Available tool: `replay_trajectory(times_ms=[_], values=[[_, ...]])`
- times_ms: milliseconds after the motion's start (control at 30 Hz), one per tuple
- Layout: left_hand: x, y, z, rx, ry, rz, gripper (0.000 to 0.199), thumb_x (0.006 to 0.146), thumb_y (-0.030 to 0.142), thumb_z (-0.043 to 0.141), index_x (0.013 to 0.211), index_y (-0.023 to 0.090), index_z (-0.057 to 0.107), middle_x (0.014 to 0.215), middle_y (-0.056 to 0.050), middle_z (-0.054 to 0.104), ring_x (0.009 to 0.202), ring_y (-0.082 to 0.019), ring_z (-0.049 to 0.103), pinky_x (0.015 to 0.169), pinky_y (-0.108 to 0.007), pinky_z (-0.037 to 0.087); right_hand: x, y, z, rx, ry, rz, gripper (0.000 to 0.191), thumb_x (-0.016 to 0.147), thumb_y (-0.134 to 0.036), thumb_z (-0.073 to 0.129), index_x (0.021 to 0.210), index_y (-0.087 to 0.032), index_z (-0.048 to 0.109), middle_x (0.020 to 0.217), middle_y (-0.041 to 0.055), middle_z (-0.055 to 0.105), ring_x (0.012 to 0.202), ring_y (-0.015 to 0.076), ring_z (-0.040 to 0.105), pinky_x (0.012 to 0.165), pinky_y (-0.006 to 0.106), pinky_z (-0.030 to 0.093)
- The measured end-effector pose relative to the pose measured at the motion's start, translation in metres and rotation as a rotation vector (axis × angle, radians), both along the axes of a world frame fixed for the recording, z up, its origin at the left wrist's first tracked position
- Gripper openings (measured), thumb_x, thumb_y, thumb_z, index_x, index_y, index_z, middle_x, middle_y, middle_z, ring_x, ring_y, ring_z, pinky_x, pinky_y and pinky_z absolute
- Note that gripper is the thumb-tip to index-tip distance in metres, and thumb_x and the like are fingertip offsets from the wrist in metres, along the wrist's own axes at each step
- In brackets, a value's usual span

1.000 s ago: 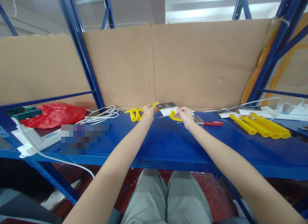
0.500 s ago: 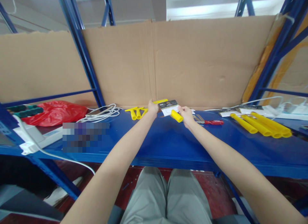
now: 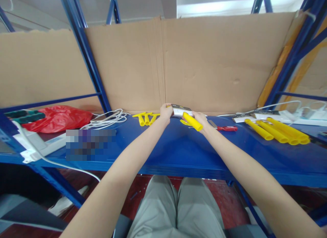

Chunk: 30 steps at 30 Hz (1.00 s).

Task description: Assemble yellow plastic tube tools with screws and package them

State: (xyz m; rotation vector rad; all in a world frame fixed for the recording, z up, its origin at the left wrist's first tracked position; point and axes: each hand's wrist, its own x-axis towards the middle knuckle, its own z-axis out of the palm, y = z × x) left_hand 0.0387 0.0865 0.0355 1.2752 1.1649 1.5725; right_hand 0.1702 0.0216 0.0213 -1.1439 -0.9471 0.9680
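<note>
a tall cardboard sheet [image 3: 204, 64] is standing behind a blue table [image 3: 173, 149]. a red bag [image 3: 63, 118] is slumping at the left, and several yellow tubes [image 3: 259, 130] are lying at the right. the left hand [image 3: 166, 113] is pinching the left end of a black-and-white card [image 3: 182, 112], above the back of the table. the right hand [image 3: 201, 119] is curling round a yellow handle [image 3: 193, 122] beside the card; whether its hidden fingers are also gripping the card, i cannot tell. a red screwdriver [image 3: 227, 128] is lying just beyond that wrist. the card is probably being light, bendy and easily creased, so its edges are offering the best hold. the smooth handle is seeming light and fairly stiff, perhaps slightly slippery, and its round middle is inviting a full grasp.
</note>
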Motion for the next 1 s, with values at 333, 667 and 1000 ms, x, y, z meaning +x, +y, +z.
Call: replay_trajectory(times_ms=[333,667,1000], values=[[0.004,-0.017,-0.001,-0.009,-0.150,-0.121,0.024,0.081,0.035,0.058,0.073,0.014,0.063,0.067,-0.004,0.065,0.068,-0.018,0.063,0.067,-0.028,0.048,-0.002,0.008,-0.007,-0.006,0.237,-0.001,0.015,0.093,-0.013,0.036,0.087,-0.015,0.050,0.061,0.0025,0.064,0.053,0.0138,0.063,0.057,0.028,0.057],[0.002,-0.032,-0.023,0.131,-0.057,-0.118,0.008,0.072,0.022,0.069,0.070,0.014,0.069,0.067,-0.001,0.066,0.069,-0.014,0.059,0.068,-0.023,0.044,-0.003,0.005,-0.009,-0.001,0.189,-0.002,0.016,0.094,-0.014,0.038,0.081,-0.017,0.048,0.063,0.0014,0.064,0.054,0.0111,0.063,0.056,0.024,0.056],[-0.008,-0.031,-0.040,0.142,0.019,-0.075,0.006,0.067,0.014,0.069,0.072,0.014,0.072,0.074,-0.002,0.070,0.076,-0.018,0.063,0.075,-0.026,0.047,-0.003,0.007,-0.014,0.033,0.124,0.160,0.014,0.077,-0.004,0.045,0.077,-0.016,0.051,0.063,0.0029,0.064,0.055,0.0126,0.062,0.056,0.025,0.053]])
